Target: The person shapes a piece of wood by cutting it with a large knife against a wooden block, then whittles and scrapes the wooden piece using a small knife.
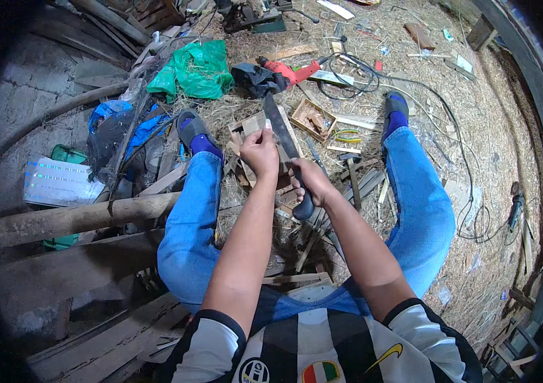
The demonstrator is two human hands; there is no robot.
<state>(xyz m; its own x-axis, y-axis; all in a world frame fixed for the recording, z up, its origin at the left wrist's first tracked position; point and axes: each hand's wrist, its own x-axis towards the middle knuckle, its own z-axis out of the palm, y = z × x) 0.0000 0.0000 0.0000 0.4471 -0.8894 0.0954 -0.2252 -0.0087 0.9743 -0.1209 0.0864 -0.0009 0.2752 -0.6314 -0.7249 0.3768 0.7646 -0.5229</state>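
2 hands, apart: right hand (312, 181) clamped on 1 black-handled blade (282, 129); left hand (260, 153) beside it, grip unclear; 1 hammer (354, 180), 1 wooden box (306, 129) nearby

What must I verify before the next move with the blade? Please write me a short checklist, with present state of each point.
1. Right hand grips the black handle: ok, fingers wrapped around it.
2. Left hand well away from the blade: not ok, it is close beside it.
3. Workpiece secure in the left hand: cannot tell, any piece there is too small to make out.
4. Shoes away from the blade: ok, one at each side, apart from it.
5. Red power tool unplugged: cannot tell, its connection is not clear.
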